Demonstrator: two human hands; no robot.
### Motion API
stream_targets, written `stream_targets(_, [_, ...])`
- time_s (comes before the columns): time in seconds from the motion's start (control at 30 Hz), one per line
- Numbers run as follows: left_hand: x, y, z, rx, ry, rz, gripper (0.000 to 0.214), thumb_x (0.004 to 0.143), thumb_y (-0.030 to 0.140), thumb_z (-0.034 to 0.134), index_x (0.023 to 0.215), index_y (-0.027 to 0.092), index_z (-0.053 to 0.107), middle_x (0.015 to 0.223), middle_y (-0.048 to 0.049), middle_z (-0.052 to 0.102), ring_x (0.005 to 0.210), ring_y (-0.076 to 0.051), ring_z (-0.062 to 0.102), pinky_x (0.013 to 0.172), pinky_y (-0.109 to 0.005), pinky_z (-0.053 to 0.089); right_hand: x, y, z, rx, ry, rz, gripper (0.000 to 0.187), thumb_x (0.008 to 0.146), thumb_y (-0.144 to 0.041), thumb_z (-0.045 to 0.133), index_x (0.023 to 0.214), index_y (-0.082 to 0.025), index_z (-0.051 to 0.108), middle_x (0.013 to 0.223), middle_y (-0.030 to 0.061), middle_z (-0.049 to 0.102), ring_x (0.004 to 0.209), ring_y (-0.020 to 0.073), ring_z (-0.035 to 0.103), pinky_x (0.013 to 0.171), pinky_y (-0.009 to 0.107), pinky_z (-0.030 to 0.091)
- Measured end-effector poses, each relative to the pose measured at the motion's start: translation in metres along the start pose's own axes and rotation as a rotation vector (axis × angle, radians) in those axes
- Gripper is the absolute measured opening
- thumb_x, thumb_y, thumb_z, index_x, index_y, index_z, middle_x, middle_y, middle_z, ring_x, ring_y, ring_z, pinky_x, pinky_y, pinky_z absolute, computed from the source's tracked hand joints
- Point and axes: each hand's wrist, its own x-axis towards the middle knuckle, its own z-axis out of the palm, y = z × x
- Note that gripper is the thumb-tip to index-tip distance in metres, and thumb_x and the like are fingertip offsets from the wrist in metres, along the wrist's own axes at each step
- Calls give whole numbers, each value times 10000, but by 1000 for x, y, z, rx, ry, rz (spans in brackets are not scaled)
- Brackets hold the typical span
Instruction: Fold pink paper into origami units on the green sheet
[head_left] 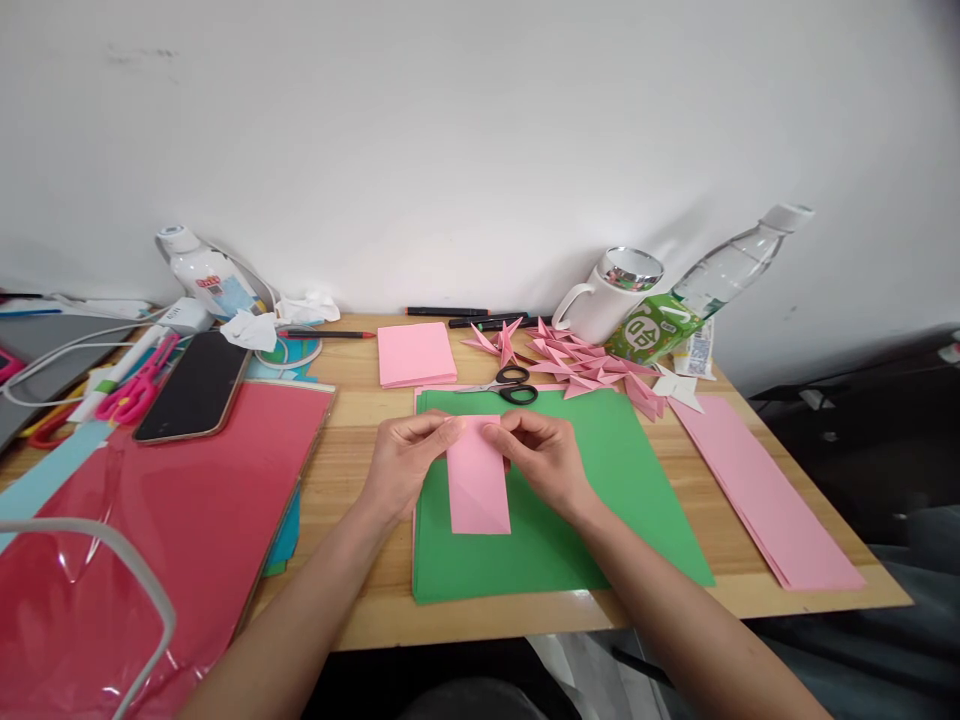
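A folded pink sheet of paper [480, 490], narrow and upright, is held over a stack of green paper [600, 480]. My left hand [412, 455] pinches its upper left corner between thumb and fingers. At the upper right corner my right hand [544, 455] grips the same sheet, thumb in front and fingertips partly hidden behind it. A diagonal crease shows faintly on the lower part of the sheet. Just beyond the hands lie black-handled scissors [517, 393], and a pile of square pink paper [416, 353] sits behind them to the left.
Folded pink paper stars [570, 360] lie heaped near a white mug [611, 295], a green packet [652, 328] and a water bottle [731, 265]. Long pink strips [769, 490] lie at the right edge. On the left are red sheets in plastic [180, 520] and a phone [196, 388].
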Motion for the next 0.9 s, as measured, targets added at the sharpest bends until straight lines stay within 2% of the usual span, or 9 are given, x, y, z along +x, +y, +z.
stream_targets(0.17, [2,-1,-1,39,14,-9,218,628,331,763,604,134,672,603,12,548,602,-103,487,555,-228,413,1,2,-2,-20,-52,46,356,683,-449,702,568,-160,529,476,-49,488,416,73,455,394,190,375])
stream_targets(0.3, [3,-4,-2,41,-75,-126,306,666,428,724,733,130,699,637,-13,600,613,-130,536,575,-257,451,3,4,-3,-45,38,8,357,686,-461,696,573,-159,543,474,-42,495,407,76,443,381,196,354])
stream_targets(0.4, [2,-6,-2,142,-148,-193,360,637,465,734,672,110,686,600,-22,596,538,-116,505,490,-235,405,4,4,-4,-73,106,-12,372,688,-475,689,556,-161,539,459,-41,488,400,74,422,377,201,334])
stream_targets(0.53, [3,-10,-2,212,-148,-211,359,611,455,750,598,111,651,546,-3,559,480,-86,451,428,-201,317,6,2,-6,-99,141,4,389,693,-487,675,532,-164,528,465,-38,490,408,69,406,393,206,333])
stream_targets(0.63, [5,-11,-4,192,-129,-247,356,608,450,750,641,108,657,561,-8,577,473,-86,461,427,-198,304,8,2,-9,-103,111,67,375,671,-495,687,578,-156,555,476,-28,525,415,75,429,400,207,337])
stream_targets(0.77, [7,-9,-8,219,-102,-238,323,534,377,793,648,106,660,585,-18,618,483,-87,488,454,-199,312,12,4,-15,-108,61,143,392,632,-511,704,695,-139,595,500,-12,572,437,94,484,408,207,358])
stream_targets(0.9, [7,-3,-8,266,-109,-219,278,523,292,772,707,113,665,670,-42,665,563,-122,556,519,-218,377,16,9,-21,-227,19,154,350,686,-488,640,695,-146,567,501,-10,576,435,98,498,422,210,373])
